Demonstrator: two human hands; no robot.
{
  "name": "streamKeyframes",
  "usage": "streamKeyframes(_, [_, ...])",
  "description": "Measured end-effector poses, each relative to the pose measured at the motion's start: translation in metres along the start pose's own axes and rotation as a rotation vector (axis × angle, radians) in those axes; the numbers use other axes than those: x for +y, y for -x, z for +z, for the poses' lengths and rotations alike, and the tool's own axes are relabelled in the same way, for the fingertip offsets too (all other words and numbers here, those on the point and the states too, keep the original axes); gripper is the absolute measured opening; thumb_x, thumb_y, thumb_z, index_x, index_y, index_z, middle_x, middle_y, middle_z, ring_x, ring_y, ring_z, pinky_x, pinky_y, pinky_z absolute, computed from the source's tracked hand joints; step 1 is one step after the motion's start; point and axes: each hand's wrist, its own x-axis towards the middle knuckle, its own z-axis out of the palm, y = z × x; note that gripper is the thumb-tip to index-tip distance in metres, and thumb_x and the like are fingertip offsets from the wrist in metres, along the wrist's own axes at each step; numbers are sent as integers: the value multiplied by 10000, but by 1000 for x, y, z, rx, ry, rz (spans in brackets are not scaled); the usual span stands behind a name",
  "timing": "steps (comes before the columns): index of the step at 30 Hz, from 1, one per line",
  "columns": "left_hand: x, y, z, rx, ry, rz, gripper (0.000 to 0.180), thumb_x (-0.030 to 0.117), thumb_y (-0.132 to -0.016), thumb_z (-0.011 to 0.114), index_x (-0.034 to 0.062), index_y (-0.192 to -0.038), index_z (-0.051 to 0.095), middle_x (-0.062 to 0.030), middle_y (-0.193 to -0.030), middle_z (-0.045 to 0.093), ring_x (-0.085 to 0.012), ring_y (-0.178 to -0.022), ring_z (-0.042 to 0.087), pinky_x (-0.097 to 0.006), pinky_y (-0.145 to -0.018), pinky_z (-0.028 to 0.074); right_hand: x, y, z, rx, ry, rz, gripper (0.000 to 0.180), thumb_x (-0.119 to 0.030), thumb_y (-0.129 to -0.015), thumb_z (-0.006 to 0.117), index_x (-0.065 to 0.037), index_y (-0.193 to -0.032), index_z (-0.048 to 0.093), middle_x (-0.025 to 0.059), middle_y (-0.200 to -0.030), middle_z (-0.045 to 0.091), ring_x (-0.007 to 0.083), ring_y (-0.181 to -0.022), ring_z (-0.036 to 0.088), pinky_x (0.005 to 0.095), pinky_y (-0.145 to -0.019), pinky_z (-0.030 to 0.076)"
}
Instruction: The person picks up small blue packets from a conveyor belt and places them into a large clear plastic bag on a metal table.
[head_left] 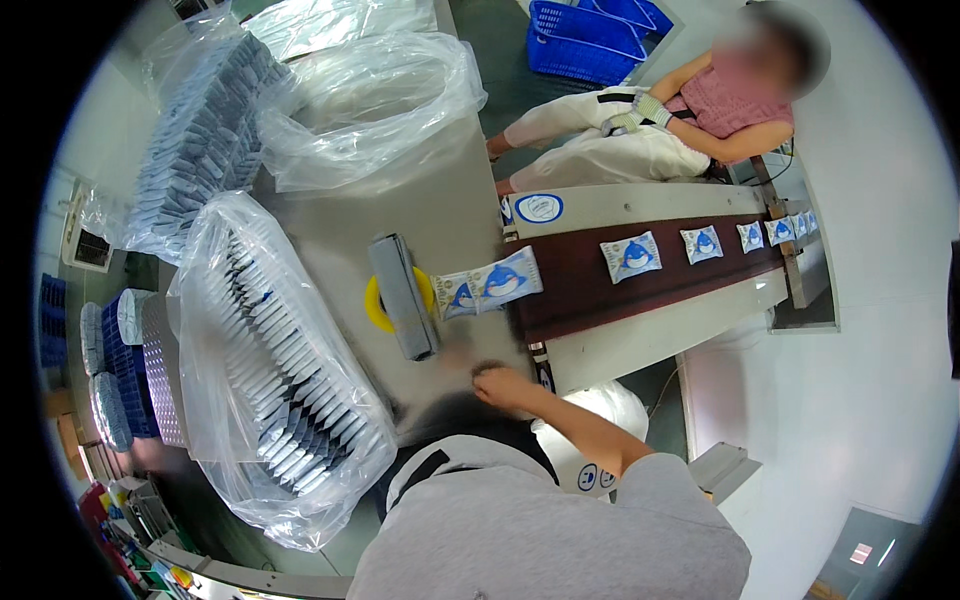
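My right hand [497, 387] is over the near edge of the metal table [335, 235], close to the conveyor's end. Its fingers look curled, and a small dark patch shows at their tips; what they hold, if anything, I cannot make out. My left hand does not show. Ahead of the right hand, two white packets with a blue whale [507, 279] overlap where the belt meets the table. Left of them a long grey block [404, 297] lies across a yellow ring [378, 303]. More whale packets [631, 257] sit spaced out along the dark red conveyor belt [580, 290].
To my left lies a clear bag [215, 400] with rows of packets standing in it. Beyond it are another packet-filled bag [205, 140] and an open clear bag [370, 105]. A gloved person [735, 120] sits across the conveyor, near blue baskets [585, 45].
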Motion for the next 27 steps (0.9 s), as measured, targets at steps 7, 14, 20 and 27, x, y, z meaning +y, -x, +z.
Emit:
streamKeyframes(7, [5,6,10,-69,-49,-59,423,316,-896,472,12,-1189,464,-131,-1180,464,-229,-1047,474,-347,-873,386,76,-12,-153,432,0,-126,143,-178,-814,499,-53,-794,564,145,-841,569,325,-846,548,434,-756,443])
streamKeyframes(14, [10,9,12,-169,-99,-97,394,305,-888,481,12,-1151,489,-125,-1128,491,-224,-995,496,-340,-831,404,303,83,-248,450,669,475,354,-68,-810,501,-138,-1157,520,77,-1184,521,302,-1113,476,471,-865,445])
streamKeyframes(20, [-1,30,-5,-167,-124,-179,369,295,-880,489,13,-1118,510,-119,-1084,513,-219,-951,515,-334,-795,419,274,69,-274,-38,608,618,570,-158,-567,804,-171,-1077,551,1,-1136,518,270,-1152,448,545,-874,405])
streamKeyframes(27, [-11,43,-12,-210,-149,-248,343,283,-872,499,13,-1079,535,-113,-1032,540,-213,-899,538,-326,-753,437,192,-38,-289,-188,224,64,469,-347,-684,717,-14,-999,622,128,-1105,526,306,-1128,446,394,-943,367])
